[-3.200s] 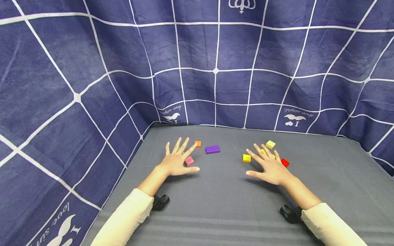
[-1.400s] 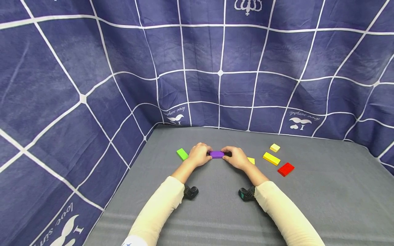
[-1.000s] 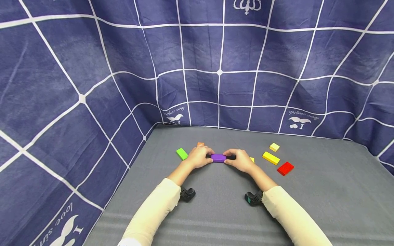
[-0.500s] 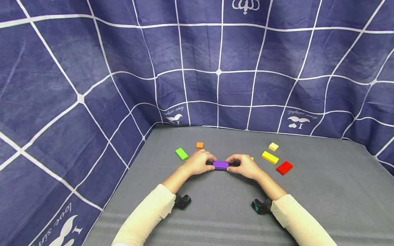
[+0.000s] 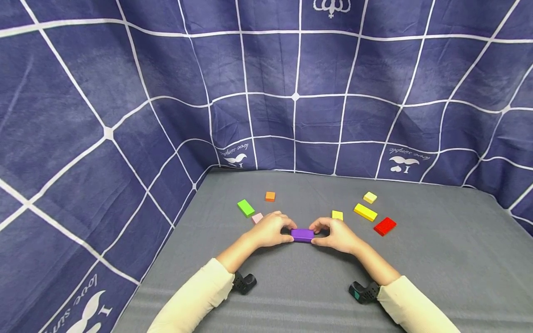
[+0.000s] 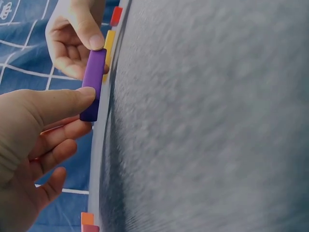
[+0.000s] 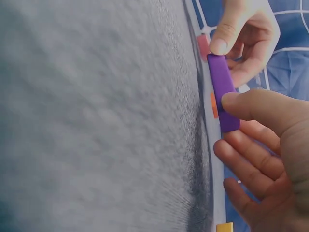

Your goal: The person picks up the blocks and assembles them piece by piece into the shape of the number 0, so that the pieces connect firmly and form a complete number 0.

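A purple rectangular block [image 5: 302, 235] lies lengthwise between my two hands over the grey surface. My left hand [image 5: 271, 230] pinches its left end between thumb and fingers, and my right hand [image 5: 338, 235] pinches the right end the same way. In the left wrist view the purple block [image 6: 93, 77] shows a thumb on its near face at each end. The right wrist view has the purple block [image 7: 223, 89] with my right thumb pressed on its lower part. Just behind my left hand a pink block [image 5: 257, 218] shows, and a yellow block [image 5: 337, 215] sits behind my right hand.
On the left of the grey table [image 5: 291, 296] lie a green block [image 5: 246, 208] and an orange block [image 5: 270, 196]. To the right are a long yellow block [image 5: 365, 212], a pale yellow block [image 5: 369, 197] and a red block [image 5: 385, 226]. A blue curtain [image 5: 270, 115] rises behind.
From spread apart over the table, both hands came together and took the purple block by its ends. They then drew it toward me and slightly right, uncovering the pink, orange and yellow blocks.
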Demonstrator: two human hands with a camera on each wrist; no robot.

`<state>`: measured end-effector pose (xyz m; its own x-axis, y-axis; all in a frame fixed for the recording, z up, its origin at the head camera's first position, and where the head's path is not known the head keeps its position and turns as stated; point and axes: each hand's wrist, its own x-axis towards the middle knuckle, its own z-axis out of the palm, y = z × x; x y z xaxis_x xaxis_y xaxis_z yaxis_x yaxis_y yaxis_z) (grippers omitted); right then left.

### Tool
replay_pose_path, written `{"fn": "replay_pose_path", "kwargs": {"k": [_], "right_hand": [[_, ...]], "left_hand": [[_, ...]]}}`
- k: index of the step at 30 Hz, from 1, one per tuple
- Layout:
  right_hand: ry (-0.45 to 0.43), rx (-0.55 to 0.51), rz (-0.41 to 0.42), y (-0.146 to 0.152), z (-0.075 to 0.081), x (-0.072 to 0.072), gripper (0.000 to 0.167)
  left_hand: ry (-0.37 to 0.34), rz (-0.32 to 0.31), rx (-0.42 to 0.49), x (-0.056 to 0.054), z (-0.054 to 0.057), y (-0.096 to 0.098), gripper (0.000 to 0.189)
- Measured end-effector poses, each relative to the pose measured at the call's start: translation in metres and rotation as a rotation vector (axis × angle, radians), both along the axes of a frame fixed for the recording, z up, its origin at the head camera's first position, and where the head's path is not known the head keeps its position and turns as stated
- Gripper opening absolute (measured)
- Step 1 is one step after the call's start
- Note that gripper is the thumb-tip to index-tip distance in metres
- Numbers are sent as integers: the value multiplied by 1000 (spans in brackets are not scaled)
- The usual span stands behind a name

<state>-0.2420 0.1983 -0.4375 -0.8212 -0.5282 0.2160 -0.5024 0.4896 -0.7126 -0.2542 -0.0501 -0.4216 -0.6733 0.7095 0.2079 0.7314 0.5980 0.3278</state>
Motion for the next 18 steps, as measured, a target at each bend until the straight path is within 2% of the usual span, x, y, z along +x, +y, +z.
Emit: {"fn": "replay_pose_path", "kwargs": {"k": [6,12,18], "right_hand": [[-4,9,38,3,-1,9,27],[56,13,56,6,-5,18,26],[66,8,59,7,-9,26,28]], "left_hand": [[-7,-23,1,8,-2,2,26],[7,-56,21,14,-6,4,27],[-38,-66,15,22,-6,6,26]]}}
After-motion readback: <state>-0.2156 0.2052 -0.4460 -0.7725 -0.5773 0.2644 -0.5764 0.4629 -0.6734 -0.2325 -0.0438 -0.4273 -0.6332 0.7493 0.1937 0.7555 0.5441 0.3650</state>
